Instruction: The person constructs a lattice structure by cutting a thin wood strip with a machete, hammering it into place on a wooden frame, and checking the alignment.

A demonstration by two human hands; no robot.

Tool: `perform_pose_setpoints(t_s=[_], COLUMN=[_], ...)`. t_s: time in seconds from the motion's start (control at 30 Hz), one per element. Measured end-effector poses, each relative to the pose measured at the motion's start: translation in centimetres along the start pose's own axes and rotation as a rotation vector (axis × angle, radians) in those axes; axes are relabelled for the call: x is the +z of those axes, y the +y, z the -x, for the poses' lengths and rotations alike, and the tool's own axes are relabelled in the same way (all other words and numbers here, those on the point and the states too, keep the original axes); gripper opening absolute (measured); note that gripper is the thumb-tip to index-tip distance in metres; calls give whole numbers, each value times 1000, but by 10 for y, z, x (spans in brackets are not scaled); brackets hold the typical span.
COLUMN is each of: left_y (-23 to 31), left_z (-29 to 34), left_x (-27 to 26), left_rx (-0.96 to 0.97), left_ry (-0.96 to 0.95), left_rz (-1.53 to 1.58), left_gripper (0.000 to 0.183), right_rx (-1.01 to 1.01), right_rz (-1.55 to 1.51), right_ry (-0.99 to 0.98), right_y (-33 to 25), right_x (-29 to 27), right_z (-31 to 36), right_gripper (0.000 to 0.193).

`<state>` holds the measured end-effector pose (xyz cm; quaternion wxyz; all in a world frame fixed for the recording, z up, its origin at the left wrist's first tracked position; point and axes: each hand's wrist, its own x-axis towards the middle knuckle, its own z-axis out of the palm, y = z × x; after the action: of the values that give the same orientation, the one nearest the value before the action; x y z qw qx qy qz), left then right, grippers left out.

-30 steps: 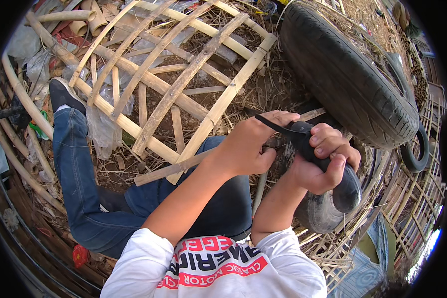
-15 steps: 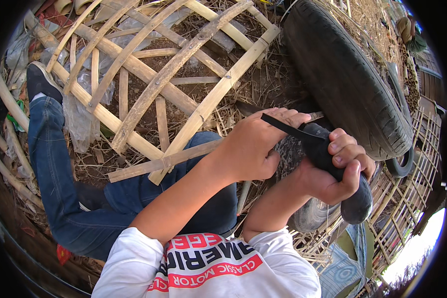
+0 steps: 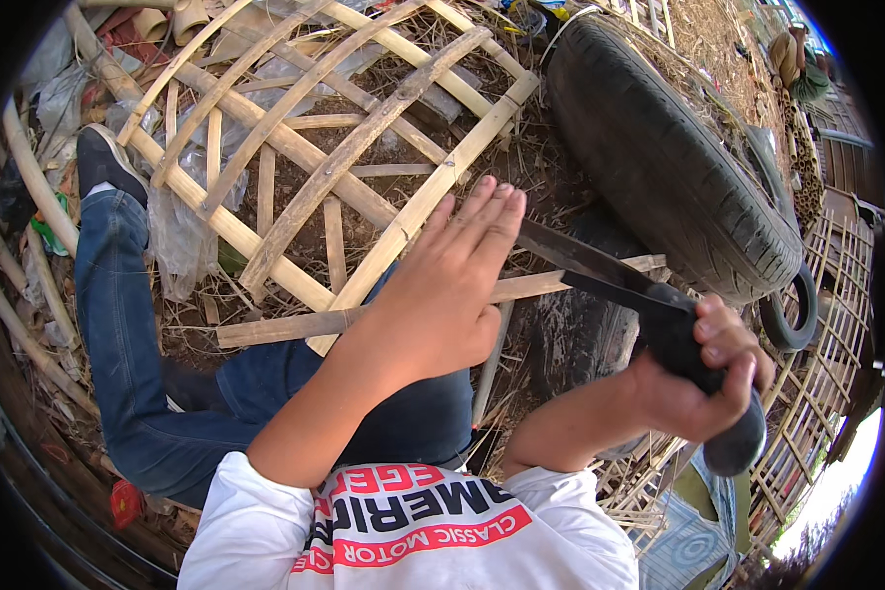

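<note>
In my right hand [image 3: 708, 379], fingers wrapped round its thick black handle, is a large knife [image 3: 585, 254]. Its dark blade points left and away from me, and a flat black strip [image 3: 605, 291] juts out alongside it from the handle. My left hand [image 3: 438, 285] lies over a bamboo strip [image 3: 551, 283], its fingers stretched out toward the far side and close to the blade's tip. The strip passes beneath that hand; its left part crosses the near corner of a bamboo lattice [image 3: 393, 236]. Whether the thumb presses on the strip is hidden.
A large tire [image 3: 674, 162] leans at the right, beside a dark, worn block [image 3: 585, 334]. Further right stands a woven bamboo panel [image 3: 821, 344]. Plastic scraps [image 3: 177, 236] and straw litter the ground. My jeans-clad leg [image 3: 118, 305] stretches along the left.
My right hand has moved right and toward me with the knife, baring its blade. My left hand has shifted left and its curled fingers have straightened. The bamboo strip's right part now shows.
</note>
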<state>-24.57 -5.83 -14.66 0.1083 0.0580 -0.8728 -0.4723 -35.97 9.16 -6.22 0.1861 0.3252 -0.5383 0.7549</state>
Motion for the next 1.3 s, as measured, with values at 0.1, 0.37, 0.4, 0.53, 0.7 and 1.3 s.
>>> perform_pose_setpoints(t_s=[0.1, 0.37, 0.4, 0.53, 0.7, 1.3], left_y=[23, 61, 60, 42, -12, -27], left_z=[35, 67, 67, 15, -47, -35], left_x=[-36, -95, -96, -46, 30, 53], left_rx=[-176, -233, -236, -154, -114, -13], left_ry=[-84, -52, -9, -4, -110, 34], left_rz=[-209, -342, -346, -278, 312, 268], left_gripper=[89, 88, 90, 69, 65, 71], right_rx=[49, 169, 145, 108, 72, -33], right_rz=[280, 170, 146, 102, 29, -40], right_ry=[-49, -53, -52, -21, 10, 48], right_y=[15, 61, 61, 59, 64, 72], right_x=[5, 44, 41, 36, 42, 51], right_z=[6, 23, 24, 28, 32, 44], right_gripper=[10, 12, 12, 12, 18, 18])
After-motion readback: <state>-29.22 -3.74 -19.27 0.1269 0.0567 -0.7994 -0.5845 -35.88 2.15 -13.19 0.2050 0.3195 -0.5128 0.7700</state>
